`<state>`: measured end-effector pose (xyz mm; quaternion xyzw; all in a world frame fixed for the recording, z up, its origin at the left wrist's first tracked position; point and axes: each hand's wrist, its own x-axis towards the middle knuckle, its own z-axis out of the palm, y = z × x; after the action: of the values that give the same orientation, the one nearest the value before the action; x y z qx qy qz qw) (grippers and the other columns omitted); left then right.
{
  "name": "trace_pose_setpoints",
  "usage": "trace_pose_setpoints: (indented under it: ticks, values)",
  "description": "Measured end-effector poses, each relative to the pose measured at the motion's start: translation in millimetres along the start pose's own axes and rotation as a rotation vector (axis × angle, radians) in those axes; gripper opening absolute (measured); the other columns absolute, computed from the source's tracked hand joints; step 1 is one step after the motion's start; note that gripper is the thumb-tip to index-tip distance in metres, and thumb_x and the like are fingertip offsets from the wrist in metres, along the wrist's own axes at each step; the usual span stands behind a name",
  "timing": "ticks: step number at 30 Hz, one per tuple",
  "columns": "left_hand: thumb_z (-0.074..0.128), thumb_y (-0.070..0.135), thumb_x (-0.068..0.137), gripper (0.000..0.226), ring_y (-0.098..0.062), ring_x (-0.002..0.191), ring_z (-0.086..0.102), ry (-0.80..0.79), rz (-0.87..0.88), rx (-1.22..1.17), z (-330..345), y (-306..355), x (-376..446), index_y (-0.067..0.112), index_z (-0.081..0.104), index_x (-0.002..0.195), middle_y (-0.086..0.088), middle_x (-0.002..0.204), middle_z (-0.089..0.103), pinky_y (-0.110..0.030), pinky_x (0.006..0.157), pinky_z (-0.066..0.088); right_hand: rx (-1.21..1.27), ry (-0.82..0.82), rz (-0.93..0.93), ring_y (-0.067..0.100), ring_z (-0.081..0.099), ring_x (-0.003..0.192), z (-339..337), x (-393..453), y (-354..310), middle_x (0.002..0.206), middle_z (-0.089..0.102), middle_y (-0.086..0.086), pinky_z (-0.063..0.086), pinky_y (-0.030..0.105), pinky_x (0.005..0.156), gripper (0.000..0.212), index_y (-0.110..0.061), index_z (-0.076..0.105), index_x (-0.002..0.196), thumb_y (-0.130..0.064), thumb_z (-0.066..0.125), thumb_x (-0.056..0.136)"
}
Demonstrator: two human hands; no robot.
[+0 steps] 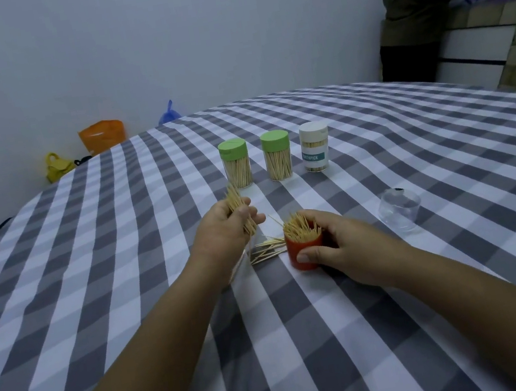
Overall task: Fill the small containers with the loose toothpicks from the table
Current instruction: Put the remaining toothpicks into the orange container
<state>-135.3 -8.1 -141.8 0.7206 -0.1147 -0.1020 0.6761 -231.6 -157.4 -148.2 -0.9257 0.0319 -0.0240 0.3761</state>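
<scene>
My left hand (221, 232) grips a bundle of toothpicks (238, 206), held tilted above the checked tablecloth. My right hand (339, 243) holds a small red container (304, 254) that stands upright, packed with toothpicks (300, 229) sticking out of its top. A few loose toothpicks (267, 250) lie on the cloth between my hands. Behind them stand three closed, filled containers in a row: two with green lids (235, 163) (276, 154) and a white one (315, 146) labelled toothpick.
A clear plastic cap (399, 209) lies on the cloth to the right of my right hand. The table (413, 152) wears a grey and white checked cloth. Bags (102, 136) sit on the floor beyond its far edge. A person (422, 4) stands at a counter at the back right.
</scene>
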Motion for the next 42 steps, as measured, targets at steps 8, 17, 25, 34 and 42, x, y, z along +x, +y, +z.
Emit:
trace_pose_setpoints:
  ticks: [8,17,25,34,42]
  values:
    - [0.035,0.014,0.103,0.017,-0.017,0.099,0.068,-0.001,0.087,-0.405,8,7,-8,0.017,0.051,0.104,-0.005,0.093,0.069,-0.031,0.089,0.052,0.017,0.001,-0.037,0.012,0.048,0.120,5,-1,-2,0.136,0.051,-0.007,0.039,0.022,0.097,0.060,-0.031,0.033,0.142,-0.031,0.061,0.089]
    - [0.041,0.013,0.100,0.016,0.004,0.086,0.067,-0.264,0.120,-0.015,19,2,-24,0.019,0.055,0.104,0.001,0.106,0.069,-0.010,0.067,0.050,0.041,0.016,-0.069,0.011,0.050,0.117,7,-1,3,0.131,0.053,-0.007,0.041,0.024,0.095,0.060,-0.031,0.034,0.141,-0.031,0.063,0.089]
    - [0.032,0.031,0.102,0.030,0.008,0.100,0.058,-0.235,0.166,0.114,20,1,-27,0.026,0.057,0.118,0.014,0.113,0.060,-0.006,0.070,0.047,0.030,0.019,-0.088,0.008,0.051,0.112,7,-1,4,0.127,0.055,-0.009,0.040,0.017,0.084,0.057,-0.031,0.036,0.140,-0.030,0.062,0.089]
    - [0.023,0.057,0.095,0.062,-0.021,0.144,0.019,-0.305,0.049,0.346,19,-2,-21,0.032,0.017,0.151,0.002,0.158,0.020,-0.042,0.118,0.016,0.038,0.003,-0.076,0.009,0.051,0.114,7,0,2,0.129,0.055,-0.009,0.041,0.024,0.095,0.058,-0.033,0.036,0.140,-0.031,0.063,0.089]
    - [0.049,0.051,0.091,0.056,-0.017,0.130,0.041,-0.390,-0.004,0.765,-21,-8,2,0.031,0.038,0.143,0.001,0.146,0.043,-0.033,0.109,0.029,0.036,-0.070,-0.012,0.012,0.051,0.120,-9,2,7,0.133,0.054,-0.008,0.040,0.037,0.106,0.064,-0.034,0.039,0.141,-0.030,0.068,0.084]
